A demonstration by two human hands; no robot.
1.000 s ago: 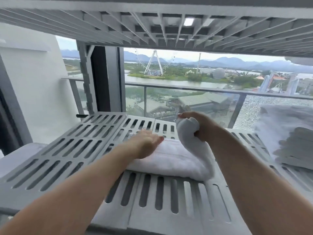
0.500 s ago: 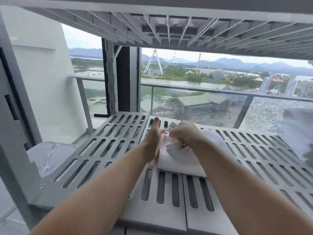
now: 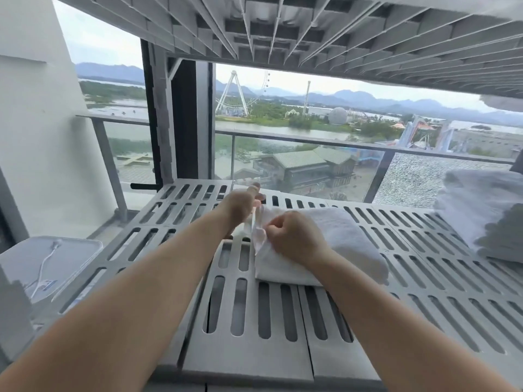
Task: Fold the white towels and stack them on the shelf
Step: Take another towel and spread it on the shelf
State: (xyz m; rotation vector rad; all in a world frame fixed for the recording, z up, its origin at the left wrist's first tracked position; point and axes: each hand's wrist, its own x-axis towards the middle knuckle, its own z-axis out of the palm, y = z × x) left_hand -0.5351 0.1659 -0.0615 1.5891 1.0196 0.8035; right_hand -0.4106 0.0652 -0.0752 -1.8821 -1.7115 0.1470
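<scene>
A folded white towel (image 3: 348,244) lies on the grey slotted shelf (image 3: 283,321), near its middle. My right hand (image 3: 294,239) rests on the towel's left end, fingers closed on a thin flap of its fabric. My left hand (image 3: 240,205) is just left of it, thumb and fingers pinching the same raised edge. A stack of folded white towels (image 3: 486,213) sits at the shelf's right side, partly cut off by the frame.
Another slotted shelf (image 3: 311,26) hangs close overhead. Behind the shelf stand a dark post (image 3: 181,123) and a glass balcony railing (image 3: 311,165). Lower left, a clear plastic lid (image 3: 48,264) carries a white cable. A white wall is at the left.
My right hand brought the lifted towel end down onto the folded towel. Both hands now meet at its left edge. The view has shifted left.
</scene>
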